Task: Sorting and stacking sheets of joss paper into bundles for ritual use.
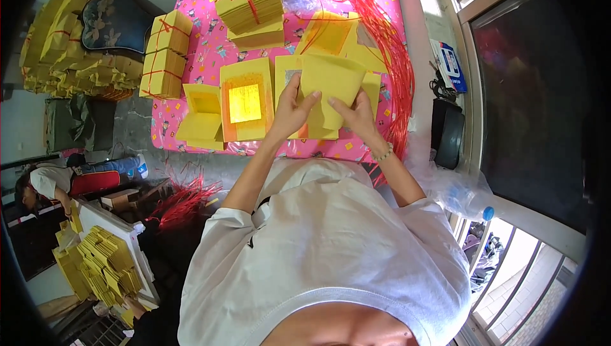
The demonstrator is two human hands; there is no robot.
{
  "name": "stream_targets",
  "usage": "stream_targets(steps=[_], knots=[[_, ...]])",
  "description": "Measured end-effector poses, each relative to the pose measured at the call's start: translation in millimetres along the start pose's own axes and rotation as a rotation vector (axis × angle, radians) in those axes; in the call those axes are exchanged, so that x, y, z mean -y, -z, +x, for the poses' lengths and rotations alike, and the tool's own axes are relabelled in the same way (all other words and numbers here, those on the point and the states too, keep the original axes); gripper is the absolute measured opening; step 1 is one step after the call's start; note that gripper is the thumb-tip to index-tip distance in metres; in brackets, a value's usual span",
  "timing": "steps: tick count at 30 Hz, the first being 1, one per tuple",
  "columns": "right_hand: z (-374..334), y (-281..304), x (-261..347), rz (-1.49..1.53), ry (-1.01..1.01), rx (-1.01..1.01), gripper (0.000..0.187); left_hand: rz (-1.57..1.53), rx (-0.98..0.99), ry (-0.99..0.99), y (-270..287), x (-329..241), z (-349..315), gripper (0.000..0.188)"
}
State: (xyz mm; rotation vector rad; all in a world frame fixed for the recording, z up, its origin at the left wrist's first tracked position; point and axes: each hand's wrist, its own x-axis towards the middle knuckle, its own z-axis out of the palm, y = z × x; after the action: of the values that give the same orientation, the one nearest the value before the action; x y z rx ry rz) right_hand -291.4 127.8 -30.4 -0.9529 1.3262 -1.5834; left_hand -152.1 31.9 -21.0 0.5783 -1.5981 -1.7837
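A small stack of yellow paper sheets (pixel 333 82) is raised in front of me, tilted slightly. My left hand (pixel 293 113) is closed on its left edge, thumb lying across the front. Its right edge is pinched by my right hand (pixel 358 117), which wears a bead bracelet at the wrist. Beneath lie more yellow sheets, one showing a silver-grey patch by my left fingers. To the left of these rests a yellow sheet with an orange border and a shiny gold square (pixel 245 103). Farther left stands a folded yellow paper (pixel 202 120).
Bundles tied with red string (pixel 248 5) stand at the back of the pink patterned tabletop (pixel 210 43), others (pixel 164 59) at its left. Long red strands (pixel 398 91) hang along the right side. At lower left, other people sit by a table with yellow paper piles (pixel 109 263).
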Motion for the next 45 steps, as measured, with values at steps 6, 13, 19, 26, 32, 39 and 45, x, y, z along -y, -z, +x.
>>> stream_targets(steps=[6,13,19,26,32,39,45], knots=[[0,-8,8,0.148,-0.038,-0.153,0.030,-0.067,-0.129,0.089,-21,-12,0,0.039],[-1,-3,15,0.157,-0.108,-0.164,0.029,-0.167,-0.111,0.305,-25,-25,1,0.039],[-2,-1,29,0.155,-0.018,-0.219,0.027,-0.159,-0.085,0.079,-30,-19,-2,0.040],[8,4,38,0.106,-0.109,-0.191,0.027,-0.130,-0.111,0.142,-32,-33,6,0.040],[27,8,34,0.041,-0.165,-0.103,0.031,-0.251,-0.042,0.369,-14,-24,23,0.040],[33,6,30,0.085,-0.210,-0.172,0.034,-0.359,-0.069,0.464,-13,-16,30,0.032],[34,11,24,0.115,-0.238,-0.140,0.036,-0.231,-0.107,0.430,-16,-19,29,0.038]])
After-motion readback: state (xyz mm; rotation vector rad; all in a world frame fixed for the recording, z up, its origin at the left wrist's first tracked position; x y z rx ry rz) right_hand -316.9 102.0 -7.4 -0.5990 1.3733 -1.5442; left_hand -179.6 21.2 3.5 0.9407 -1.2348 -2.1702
